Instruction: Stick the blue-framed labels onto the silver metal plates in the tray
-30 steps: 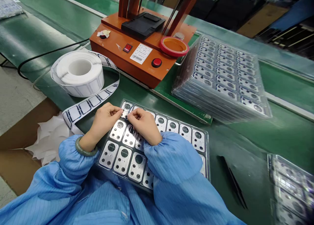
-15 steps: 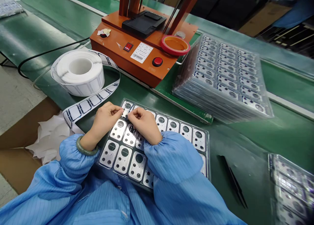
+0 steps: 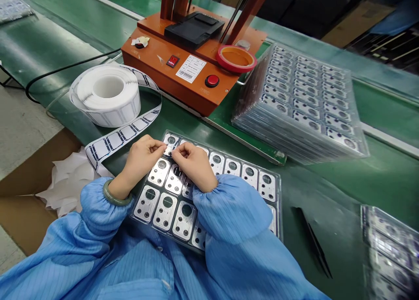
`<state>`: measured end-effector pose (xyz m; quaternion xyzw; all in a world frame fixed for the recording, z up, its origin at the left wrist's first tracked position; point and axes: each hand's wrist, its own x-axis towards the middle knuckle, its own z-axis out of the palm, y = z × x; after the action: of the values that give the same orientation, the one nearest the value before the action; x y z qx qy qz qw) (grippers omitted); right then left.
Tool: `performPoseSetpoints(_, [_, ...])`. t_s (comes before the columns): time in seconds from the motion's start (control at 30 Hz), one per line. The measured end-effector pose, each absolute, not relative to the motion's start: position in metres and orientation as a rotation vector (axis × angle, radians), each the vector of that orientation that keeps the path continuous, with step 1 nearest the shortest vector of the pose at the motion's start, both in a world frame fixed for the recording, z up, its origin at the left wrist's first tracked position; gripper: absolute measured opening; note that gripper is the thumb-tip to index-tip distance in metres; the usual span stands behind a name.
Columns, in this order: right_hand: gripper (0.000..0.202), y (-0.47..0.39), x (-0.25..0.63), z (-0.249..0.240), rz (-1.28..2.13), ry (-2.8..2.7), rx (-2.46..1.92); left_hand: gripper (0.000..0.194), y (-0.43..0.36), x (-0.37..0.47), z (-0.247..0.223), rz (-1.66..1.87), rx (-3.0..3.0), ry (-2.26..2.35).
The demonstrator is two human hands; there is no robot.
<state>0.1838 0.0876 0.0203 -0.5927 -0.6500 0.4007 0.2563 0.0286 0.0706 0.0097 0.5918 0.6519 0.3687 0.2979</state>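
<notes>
A clear plastic tray [image 3: 279, 213] holds rows of silver metal plates, each with one large round hole and several small ones. At its far left corner, both hands work over one silver plate [image 3: 170, 140]. My left hand [image 3: 144, 158] is pinched closed at the plate's left edge. Opposite it, my right hand [image 3: 193, 162] pinches at the right edge, thumb and forefinger together. A thin dark edge shows between the hands, but whatever the fingertips hold is too small to make out. My right hand and sleeve hide several plates in the middle.
A roll of white labels [image 3: 127, 106] trails a strip with dark frames. Behind stands an orange press [image 3: 157, 73] bearing a red tape roll [image 3: 225, 66]. Stacked filled trays [image 3: 294, 134] stand right; black tweezers [image 3: 312, 243] lie nearer. A cardboard box [image 3: 19, 221] holds white paper.
The view has shifted very slightly, moving everything a few pixels rightward. Both hands keep their pinch over the same corner plate.
</notes>
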Motion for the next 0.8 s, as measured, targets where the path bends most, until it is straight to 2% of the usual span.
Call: performPoseSetpoints(0.8, [0.014,0.0877,0.1859,0.0201,0.947,-1.903,-1.569,0.013,0.0721,0.0266,0.0098,0.937,1.626,1.748])
